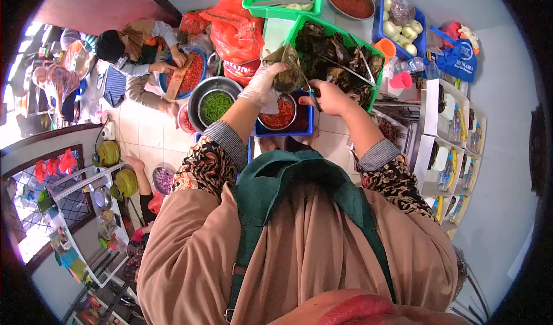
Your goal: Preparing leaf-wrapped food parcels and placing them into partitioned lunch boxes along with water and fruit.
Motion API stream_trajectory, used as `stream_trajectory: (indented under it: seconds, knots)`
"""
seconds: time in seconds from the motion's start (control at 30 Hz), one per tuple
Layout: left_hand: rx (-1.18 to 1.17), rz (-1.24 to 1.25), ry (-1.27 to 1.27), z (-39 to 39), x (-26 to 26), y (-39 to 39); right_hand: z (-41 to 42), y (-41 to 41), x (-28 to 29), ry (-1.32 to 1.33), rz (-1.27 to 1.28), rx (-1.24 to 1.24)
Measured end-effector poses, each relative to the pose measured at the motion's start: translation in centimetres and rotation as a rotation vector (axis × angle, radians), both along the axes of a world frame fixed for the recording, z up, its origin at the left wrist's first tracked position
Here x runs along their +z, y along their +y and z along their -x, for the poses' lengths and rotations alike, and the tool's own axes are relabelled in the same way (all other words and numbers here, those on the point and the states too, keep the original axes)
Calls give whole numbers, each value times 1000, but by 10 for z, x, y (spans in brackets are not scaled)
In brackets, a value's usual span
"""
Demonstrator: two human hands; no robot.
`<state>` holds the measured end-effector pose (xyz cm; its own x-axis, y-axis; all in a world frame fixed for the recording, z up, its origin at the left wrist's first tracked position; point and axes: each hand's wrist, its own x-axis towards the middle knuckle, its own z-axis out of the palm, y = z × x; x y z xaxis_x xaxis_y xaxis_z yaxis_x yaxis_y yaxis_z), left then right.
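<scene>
My left hand (262, 86), in a clear plastic glove, grips a flat, dark brown piece of food (283, 63), perhaps smoked fish. Scissors (312, 92) with dark handles are in my bare right hand (332, 98), their blades against the piece's right side. Just beyond is a green plastic crate (380, 76) full of dark, charred-looking pieces (330, 44), with metal tongs (351, 71) lying on top. Below my hands, a steel bowl of cut red chillies (278, 115) sits in a blue tray (283, 133). My left wrist partly covers that bowl.
Left of my forearm stands a steel basin (196, 92) with chopped green chillies. A co-worker (134, 44) holds a wooden board (180, 76) over a blue basin. Onions fill a blue crate (380, 20). White boxes (434, 109) with bottles line the right. A red sack (237, 35) stands behind.
</scene>
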<state>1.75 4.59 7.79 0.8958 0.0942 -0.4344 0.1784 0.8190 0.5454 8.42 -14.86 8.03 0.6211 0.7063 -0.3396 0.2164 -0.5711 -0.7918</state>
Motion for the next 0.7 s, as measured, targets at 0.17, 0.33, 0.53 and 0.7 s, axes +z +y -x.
stream_trajectory:
  seconds: [0.17,0.33,0.53,0.7]
  knots:
    - [40,78,30,-10,-33,8,-17,10,1,-93,109,20]
    - [109,24,52,-16,-38,4,-35,9,-1,-83,254,138]
    - [20,25,-73,-23,-43,-4,-51,9,-8,-46,353,241]
    - [74,50,27,-27,-47,-10,-51,1,-19,-132,263,155]
